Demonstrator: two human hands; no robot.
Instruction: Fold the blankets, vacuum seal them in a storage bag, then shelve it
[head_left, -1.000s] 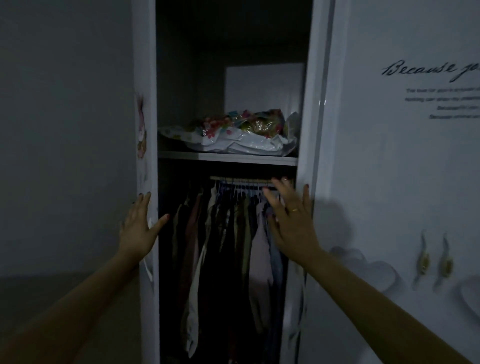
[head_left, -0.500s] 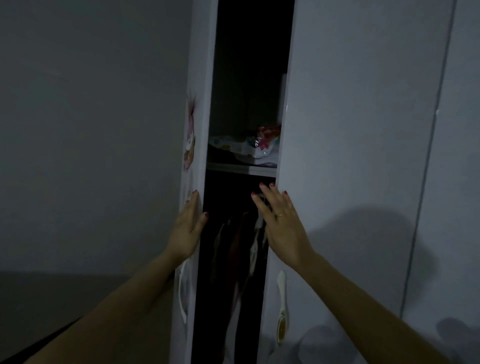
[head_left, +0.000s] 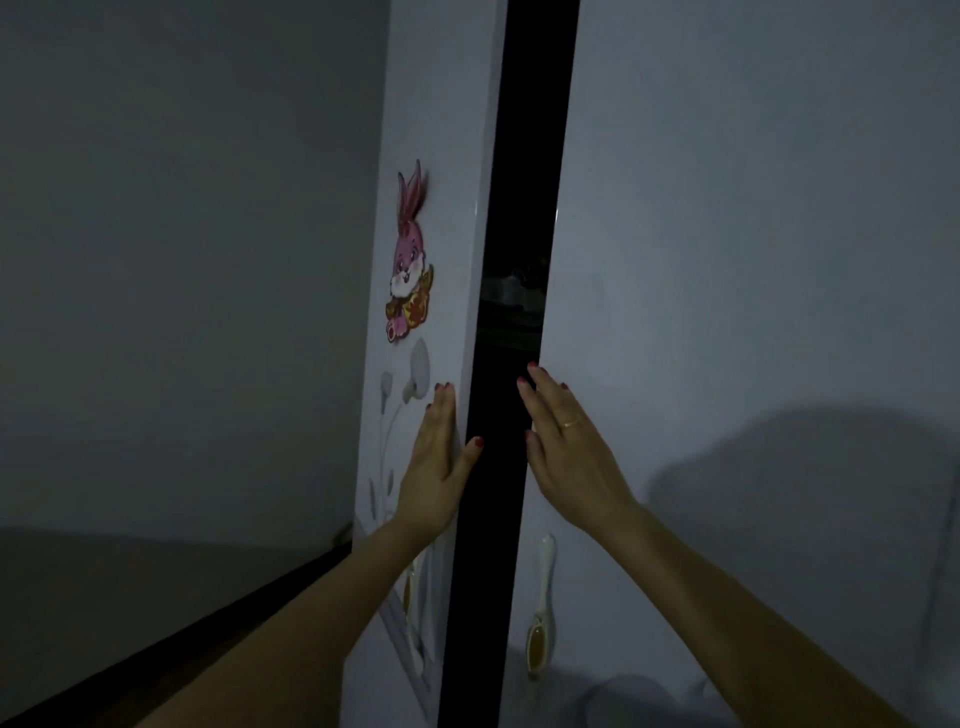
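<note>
Bag shelved, doors nearly shut — only a thin dark gap (head_left: 511, 312) left.

Head view: the bag (head_left: 511, 291) is barely a dim glint on the shelf far inside that gap, where half a second ago its bright print showed plainly and a second ago the whole wardrobe stood wide open, hanging clothes and all. Left hand (head_left: 436, 467) lies flat, fingers straight, on the left door (head_left: 431, 130) just below the rabbit sticker (head_left: 408, 260), thumb at the door's edge. Right hand (head_left: 563, 447), fingers straight too, presses the right door (head_left: 727, 260) by its near edge, above the handle (head_left: 540, 608). Both doors have swung in fast. My read: shelving is done, and one last push closes it.
</note>
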